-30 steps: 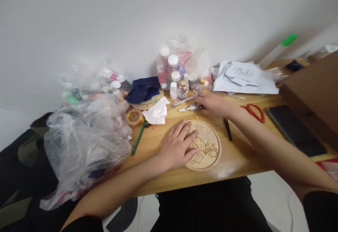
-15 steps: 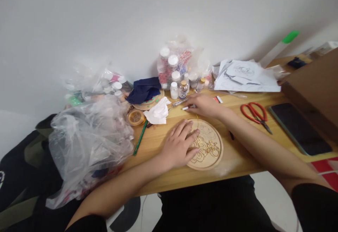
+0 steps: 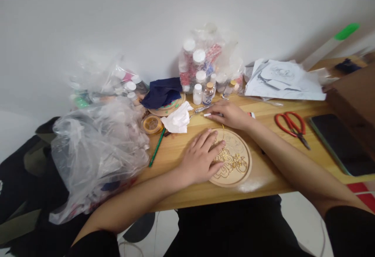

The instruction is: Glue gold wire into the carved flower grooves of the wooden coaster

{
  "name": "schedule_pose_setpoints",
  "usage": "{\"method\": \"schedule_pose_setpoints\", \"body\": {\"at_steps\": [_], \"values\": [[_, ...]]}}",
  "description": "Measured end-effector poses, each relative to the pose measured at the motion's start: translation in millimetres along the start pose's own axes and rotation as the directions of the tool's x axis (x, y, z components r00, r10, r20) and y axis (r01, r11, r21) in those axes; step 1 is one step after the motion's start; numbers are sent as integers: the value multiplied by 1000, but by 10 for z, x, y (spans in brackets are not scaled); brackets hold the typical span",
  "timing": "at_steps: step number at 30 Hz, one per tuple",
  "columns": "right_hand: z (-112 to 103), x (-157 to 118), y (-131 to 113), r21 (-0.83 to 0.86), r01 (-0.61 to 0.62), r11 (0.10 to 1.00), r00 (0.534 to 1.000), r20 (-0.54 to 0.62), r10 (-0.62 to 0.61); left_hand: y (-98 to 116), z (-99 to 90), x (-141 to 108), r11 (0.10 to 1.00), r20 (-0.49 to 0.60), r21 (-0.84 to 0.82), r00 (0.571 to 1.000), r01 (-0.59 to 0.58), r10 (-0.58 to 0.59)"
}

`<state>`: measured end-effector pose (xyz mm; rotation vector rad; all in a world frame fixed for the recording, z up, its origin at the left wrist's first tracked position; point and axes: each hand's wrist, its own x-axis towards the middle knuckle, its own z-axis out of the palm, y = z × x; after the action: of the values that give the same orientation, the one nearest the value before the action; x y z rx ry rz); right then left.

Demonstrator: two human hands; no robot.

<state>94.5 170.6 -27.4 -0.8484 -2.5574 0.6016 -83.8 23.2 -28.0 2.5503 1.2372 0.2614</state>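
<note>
My left hand [image 3: 202,157] lies flat, fingers spread, on the left part of a round wooden board [image 3: 248,159] with a raised rim. Gold wire [image 3: 225,163] forms curled flower shapes on it, partly hidden by my fingers; fainter pencil lines show in its upper part. Beyond the board, my right hand [image 3: 230,115] rests low on the table, fingers curled over a small white-tipped object [image 3: 207,115] whose body they hide. Just past those fingertips lies a slim metal tool [image 3: 201,109]. A red, black and white end [image 3: 252,115] shows behind the wrist.
White tissue [image 3: 177,118], a gold wire spool [image 3: 152,124] and a green pencil [image 3: 156,147] lie left. Behind stand small bottles [image 3: 208,95] and bagged jars [image 3: 199,57]. Red-handled pliers [image 3: 293,126], a phone [image 3: 336,141] and drawn papers [image 3: 284,79] are right. A plastic bag [image 3: 99,151] covers the left end.
The view has shifted, so most things sit a little further right and higher. My left hand stays on the board; my right hand has barely moved beside the metal tool.
</note>
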Motion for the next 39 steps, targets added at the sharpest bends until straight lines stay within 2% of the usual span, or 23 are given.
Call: {"method": "schedule_pose_setpoints", "body": {"at_steps": [5, 9, 12, 17, 21, 23, 24, 26, 28, 32, 34, 36, 38, 39], "values": [[-89, -5, -30, 6, -18, 1000, 1000, -12, 18, 0, -4, -3, 1000, -2, 7, 1000, -4, 4], [-339, -105, 12, -85, -122, 989, 992, 32, 125, -8, 0, -6, 1000, -21, 12, 1000, -18, 19], [-551, -271, 85, -187, -210, 960, 954, 173, 243, -13, 5, -8, 1000, -33, 12, 999, -22, 23], [-711, -509, 140, -272, -380, 884, 883, 179, 434, -17, 6, -12, 999, -46, 21, 999, -29, 30], [-700, -612, 119, -148, -537, 831, 824, 123, 554, -12, -3, -12, 999, -48, 34, 999, -25, 26], [-682, -687, 124, 31, -585, 811, 811, 47, 583, -11, -8, -8, 999, -46, 40, 998, -30, 31], [-673, -734, 131, 181, -588, 789, 803, 7, 597, -12, -9, -6, 999, -45, 41, 998, -35, 37], [-667, -839, 143, 521, -515, 681, 771, -66, 633, -14, -9, -1, 998, -48, 41, 998, -44, 46], [-685, -938, 134, 749, -377, 544, 727, -125, 675, -17, -6, 2, 998, -52, 37, 997, -47, 49], [-798, -1034, -14, 874, -211, 438, 680, -191, 708, -20, 5, 2, 998, -52, 32, 997, -51, 53], [-841, -1010, -142, 956, -112, 272, 631, -144, 763, -23, 10, 1, 998, -61, 36, 996, -58, 60], [-829, -944, -269, 986, -51, 159, 540, -106, 835, -28, 14, 2, 997, -76, 41, 994, -70, 73], [-742, -862, -366, 991, -20, 131, 453, -107, 885, -33, 15, 3, 996, -87, 42, 993, -76, 80], [-674, -824, -400, 989, 1, 148, 412, -135, 901, -35, 15, 3, 996, -89, 41, 993, -75, 78]]}}
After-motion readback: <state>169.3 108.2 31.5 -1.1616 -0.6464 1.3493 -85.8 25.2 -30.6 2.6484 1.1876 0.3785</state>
